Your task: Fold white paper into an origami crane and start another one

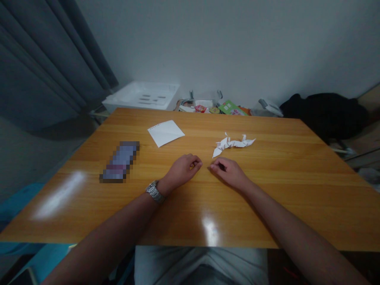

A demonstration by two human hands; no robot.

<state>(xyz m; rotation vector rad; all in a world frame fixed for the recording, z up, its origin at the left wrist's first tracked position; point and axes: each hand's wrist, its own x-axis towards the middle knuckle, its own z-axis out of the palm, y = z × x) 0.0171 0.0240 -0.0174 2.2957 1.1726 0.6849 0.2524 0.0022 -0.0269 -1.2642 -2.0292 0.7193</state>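
My left hand (185, 168), with a silver watch on the wrist, rests on the wooden table with its fingers curled closed and nothing visible in them. Facing it across a small gap, my right hand (227, 170) is also curled closed, thumb and fingertips together, and no object shows in it. Just beyond the right hand lies a white folded-paper dragon (233, 143), long and jagged, its pointed near end close to the fingers. A white sheet of paper (166, 133) with a perforated edge lies flat, farther back on the left.
A pixelated phone-like object (120, 162) lies on the left of the table (297, 206). Behind the far edge are a white plastic tray (139, 89) and assorted packets (231, 107). A dark heap (323, 113) sits at right, a grey curtain (47, 59) at left.
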